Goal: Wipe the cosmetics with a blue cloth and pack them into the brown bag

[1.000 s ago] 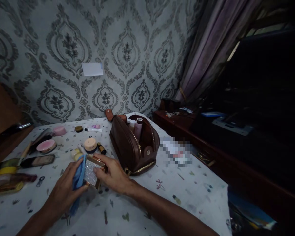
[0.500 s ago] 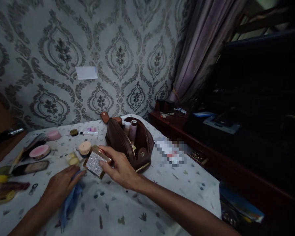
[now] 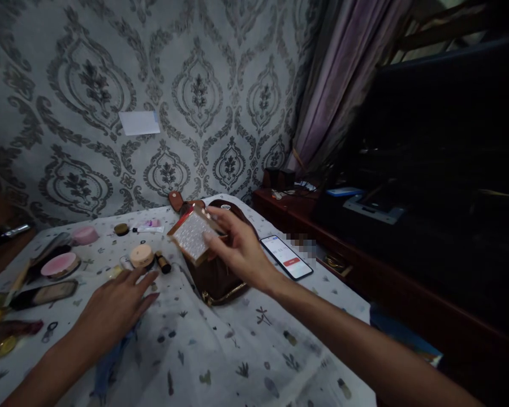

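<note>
Single head-worn view — looking forward and down, cloth-covered table (image 3: 212, 353) close below, patterned wall (image 3: 161, 73) beyond.

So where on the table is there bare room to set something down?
The widest bare patch is the near tablecloth, between blue cloth, bag and right forearm. A smaller one lies between that forearm, the phone and the table's right edge. Crowded: the left side, around the pink pots, and by the left hand, near the beige pot.

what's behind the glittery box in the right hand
Behind the glittery box is the brown bag, its gold zipper showing below. Box and right hand cover most of the bag's inside, hiding what's there.
</note>
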A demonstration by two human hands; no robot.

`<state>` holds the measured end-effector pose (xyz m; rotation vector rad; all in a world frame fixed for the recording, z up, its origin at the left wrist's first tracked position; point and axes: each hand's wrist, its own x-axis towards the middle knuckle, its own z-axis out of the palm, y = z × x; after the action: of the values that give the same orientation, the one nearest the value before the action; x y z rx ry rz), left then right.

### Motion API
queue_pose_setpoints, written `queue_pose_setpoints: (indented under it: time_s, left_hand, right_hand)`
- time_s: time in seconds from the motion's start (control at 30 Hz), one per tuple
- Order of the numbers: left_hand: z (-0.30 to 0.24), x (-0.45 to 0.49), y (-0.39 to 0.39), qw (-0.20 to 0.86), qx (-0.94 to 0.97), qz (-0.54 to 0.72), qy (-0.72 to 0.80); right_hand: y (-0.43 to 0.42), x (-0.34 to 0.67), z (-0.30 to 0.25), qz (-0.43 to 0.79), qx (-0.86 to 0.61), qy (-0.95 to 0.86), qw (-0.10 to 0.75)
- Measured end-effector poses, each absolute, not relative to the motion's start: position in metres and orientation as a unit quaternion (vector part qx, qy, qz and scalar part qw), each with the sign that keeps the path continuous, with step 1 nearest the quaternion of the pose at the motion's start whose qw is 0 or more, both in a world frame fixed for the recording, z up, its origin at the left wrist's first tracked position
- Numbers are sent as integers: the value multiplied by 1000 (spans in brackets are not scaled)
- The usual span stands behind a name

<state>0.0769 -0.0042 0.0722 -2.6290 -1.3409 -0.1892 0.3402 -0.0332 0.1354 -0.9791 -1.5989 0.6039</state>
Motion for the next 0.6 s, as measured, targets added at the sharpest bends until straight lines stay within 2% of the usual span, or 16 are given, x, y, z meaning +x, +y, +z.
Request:
queue_pose_setpoints:
  time_s: [0.17, 0.27, 0.4, 0.6]
  left_hand:
    - [109, 135, 10, 78, -926, -228, -292]
    - [126, 169, 23, 33, -937, -272, -217]
    - [141, 204, 39, 13, -970, -169, -173]
    - [148, 229, 52, 98, -985, 12, -142]
  right_hand:
    - [-18, 380, 151, 111, -511, -689, 502]
    - [-15, 395, 155, 36, -551, -709, 439]
    - [-15, 399, 158, -32, -585, -746, 316]
    - [-10, 391, 161, -40, -632, -765, 122]
